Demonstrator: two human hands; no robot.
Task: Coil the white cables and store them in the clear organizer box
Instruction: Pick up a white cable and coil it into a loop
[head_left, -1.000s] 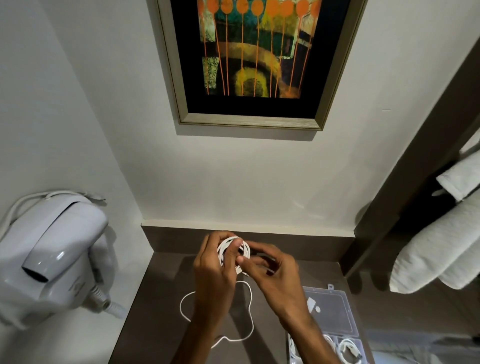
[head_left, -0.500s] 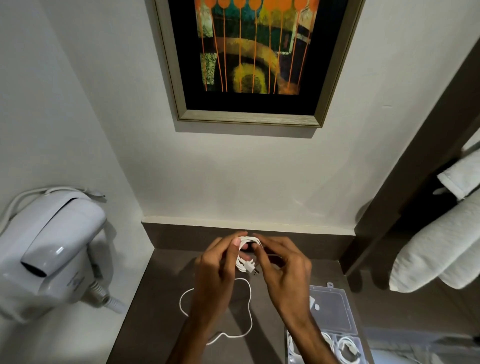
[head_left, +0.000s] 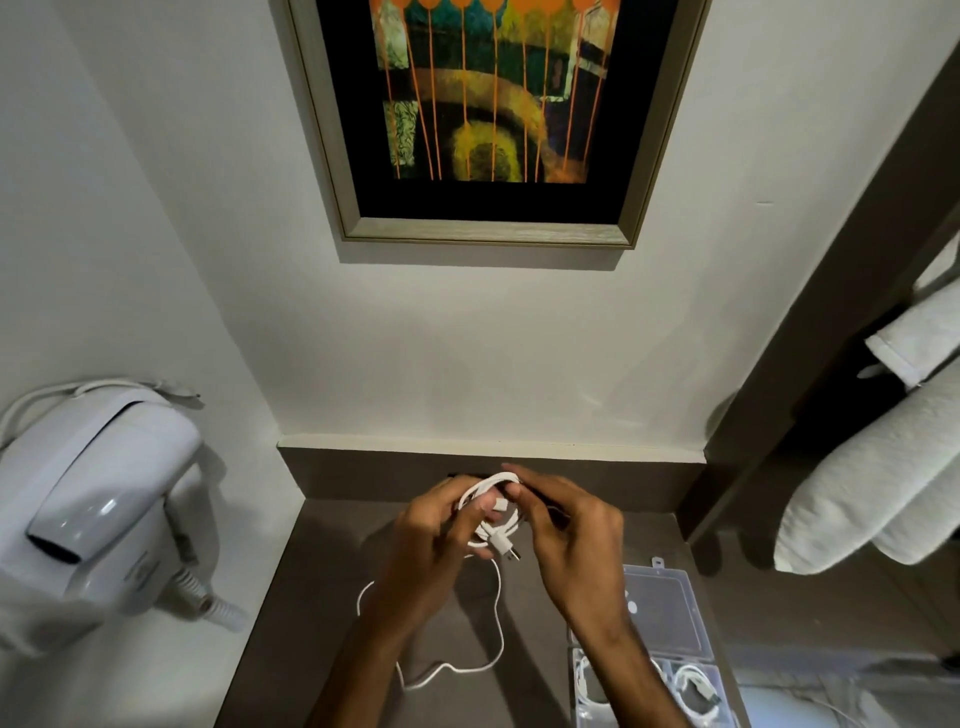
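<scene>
A coiled white cable (head_left: 493, 519) hangs between both hands above the dark counter, its USB plug poking out at the bottom. My left hand (head_left: 431, 545) grips the coil's left side. My right hand (head_left: 566, 535) pinches its top right. A second white cable (head_left: 493, 618) lies loose on the counter below my hands, partly hidden by my left forearm. The clear organizer box (head_left: 670, 618) stands open at the lower right, with coiled white cables in its compartments, part hidden by my right forearm.
A white wall-mounted hair dryer (head_left: 98, 499) juts out at the left. White rolled towels (head_left: 872, 478) hang at the right behind a dark post. A framed painting (head_left: 493, 119) hangs on the wall. The dark counter (head_left: 322, 571) is narrow, walled left and back.
The coil has been drawn tighter and turned so its plug points down. Both hands shifted slightly right and closer together. The view tilted down a little.
</scene>
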